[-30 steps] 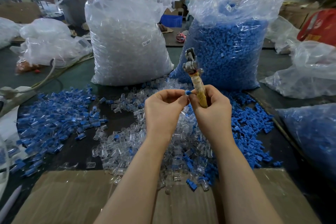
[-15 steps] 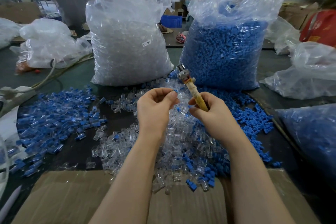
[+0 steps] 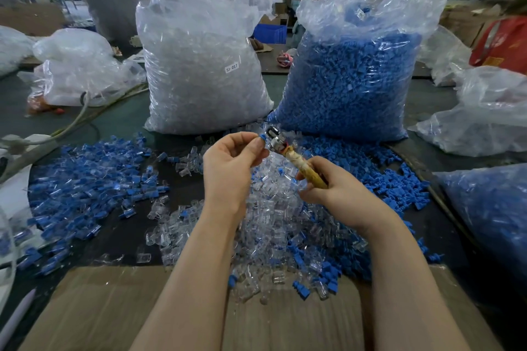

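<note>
In the head view, two tall plastic sacks stood on the bench [image 3: 119,120]: the clear-piece sack [image 3: 199,71] bulged with transparent caps, the blue-piece sack [image 3: 350,80] with blue ones. Before them, above a loose heap [image 3: 273,219], the left hand [image 3: 231,168] pinched a blue plug [image 3: 263,137] right at the metal head of the tool [image 3: 302,164], whose handle the right hand [image 3: 333,191] gripped.

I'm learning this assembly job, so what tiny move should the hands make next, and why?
Probably ease the blue piece against the metal head of the tool. The left hand pinches that piece right beside the head, while the right hand grips the wrapped handle and points the head toward it.
</note>
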`<state>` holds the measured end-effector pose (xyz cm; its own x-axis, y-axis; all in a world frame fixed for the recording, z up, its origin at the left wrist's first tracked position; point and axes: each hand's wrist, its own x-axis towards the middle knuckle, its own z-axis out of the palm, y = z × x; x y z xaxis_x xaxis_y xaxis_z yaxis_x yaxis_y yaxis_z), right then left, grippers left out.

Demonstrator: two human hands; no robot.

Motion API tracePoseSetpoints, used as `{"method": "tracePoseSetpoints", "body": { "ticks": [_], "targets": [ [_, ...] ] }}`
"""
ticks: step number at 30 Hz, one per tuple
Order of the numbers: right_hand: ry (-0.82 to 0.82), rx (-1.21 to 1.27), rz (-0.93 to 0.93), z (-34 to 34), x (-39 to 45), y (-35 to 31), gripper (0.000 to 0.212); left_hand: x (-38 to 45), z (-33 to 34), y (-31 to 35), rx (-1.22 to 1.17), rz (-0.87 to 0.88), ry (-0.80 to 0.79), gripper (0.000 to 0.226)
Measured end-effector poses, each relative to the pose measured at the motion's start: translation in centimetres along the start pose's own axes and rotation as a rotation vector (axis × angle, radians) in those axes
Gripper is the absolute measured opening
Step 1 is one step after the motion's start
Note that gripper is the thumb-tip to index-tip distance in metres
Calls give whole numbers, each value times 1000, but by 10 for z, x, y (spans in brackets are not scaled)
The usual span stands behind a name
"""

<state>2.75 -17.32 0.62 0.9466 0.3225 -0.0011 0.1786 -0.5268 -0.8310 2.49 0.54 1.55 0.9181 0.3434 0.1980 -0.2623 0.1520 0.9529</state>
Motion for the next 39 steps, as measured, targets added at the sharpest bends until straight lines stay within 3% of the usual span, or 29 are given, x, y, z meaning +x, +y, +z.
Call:
{"method": "tracePoseSetpoints", "body": {
  "ticks": [16,39],
  "targets": [
    [-8,-157,30,3,1,-3,35,-1,-6,5,27,23,-80,8],
    [26,-208,8,10,3,-5,25,0,-8,5,32,-45,-74,7]
  ]
}}
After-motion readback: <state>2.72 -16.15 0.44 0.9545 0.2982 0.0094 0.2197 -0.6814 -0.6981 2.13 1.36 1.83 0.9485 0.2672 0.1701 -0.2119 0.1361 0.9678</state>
